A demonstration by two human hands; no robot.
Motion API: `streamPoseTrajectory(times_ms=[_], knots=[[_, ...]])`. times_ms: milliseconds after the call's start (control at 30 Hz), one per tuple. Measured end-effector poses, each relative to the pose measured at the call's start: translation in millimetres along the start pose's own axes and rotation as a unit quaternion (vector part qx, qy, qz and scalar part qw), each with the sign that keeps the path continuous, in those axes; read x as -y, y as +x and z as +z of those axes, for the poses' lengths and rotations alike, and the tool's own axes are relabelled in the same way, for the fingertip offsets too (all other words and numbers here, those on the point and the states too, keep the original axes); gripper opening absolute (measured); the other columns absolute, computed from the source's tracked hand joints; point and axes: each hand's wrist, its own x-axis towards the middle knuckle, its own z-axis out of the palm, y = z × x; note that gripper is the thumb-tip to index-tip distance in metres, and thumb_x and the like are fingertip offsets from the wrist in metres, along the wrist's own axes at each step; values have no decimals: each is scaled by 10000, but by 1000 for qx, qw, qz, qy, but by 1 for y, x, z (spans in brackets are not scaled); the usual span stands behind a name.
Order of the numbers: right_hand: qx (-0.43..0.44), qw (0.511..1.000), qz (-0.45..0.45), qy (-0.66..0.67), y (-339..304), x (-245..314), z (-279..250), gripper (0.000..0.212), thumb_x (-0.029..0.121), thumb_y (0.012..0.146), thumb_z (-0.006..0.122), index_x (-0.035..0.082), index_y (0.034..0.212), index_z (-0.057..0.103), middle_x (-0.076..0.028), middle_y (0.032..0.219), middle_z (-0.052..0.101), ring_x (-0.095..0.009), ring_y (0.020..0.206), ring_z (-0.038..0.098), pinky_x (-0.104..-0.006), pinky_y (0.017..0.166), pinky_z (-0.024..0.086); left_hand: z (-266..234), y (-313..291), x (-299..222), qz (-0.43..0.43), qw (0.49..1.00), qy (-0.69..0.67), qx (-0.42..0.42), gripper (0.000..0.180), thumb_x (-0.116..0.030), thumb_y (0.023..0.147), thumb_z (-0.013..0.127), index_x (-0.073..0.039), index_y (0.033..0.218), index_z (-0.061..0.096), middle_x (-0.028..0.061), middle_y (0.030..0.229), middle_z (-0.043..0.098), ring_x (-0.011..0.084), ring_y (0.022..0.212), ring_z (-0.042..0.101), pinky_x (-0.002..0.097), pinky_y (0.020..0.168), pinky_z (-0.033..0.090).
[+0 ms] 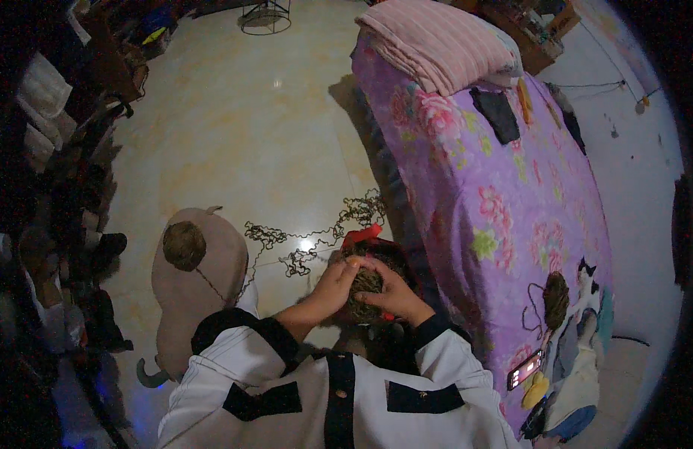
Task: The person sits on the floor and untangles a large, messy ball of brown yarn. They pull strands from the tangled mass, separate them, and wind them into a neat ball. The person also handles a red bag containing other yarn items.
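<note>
The left hand (pixel 336 284) and right hand (pixel 400 295) are clasped around a brown yarn ball (pixel 366 286), over a red-edged bundle (pixel 363 234). Loose, crinkled yarn (pixel 295 263) lies on the floor (pixel 234 135); another ball (pixel 184 245) rests on a beige cushion (pixel 183 314).

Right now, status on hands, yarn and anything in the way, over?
Left hand and right hand: both around brown yarn ball. Red material close by. Loose kinked yarn strewn on floor ahead.
</note>
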Motion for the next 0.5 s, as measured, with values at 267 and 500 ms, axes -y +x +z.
streamPoseTrajectory(times_ms=[267,500], knots=[[-26,999,45,-10,-17,-12,-21,258,42,693,602,32,917,474,-32,889,504,-102,827,468,-237,730,401,-19,10,-13,57,985,-94,-136,392,-289,897,286,-6,913,557,78,784,564,147,712,512,272,697,397],[-124,979,1,160,-21,-10,-5,202,-6,699,520,63,881,467,-7,865,485,-97,781,459,-229,689,401,7,2,-16,63,994,-80,49,326,-239,901,313,-18,1059,494,68,912,555,126,851,499,260,792,382]])
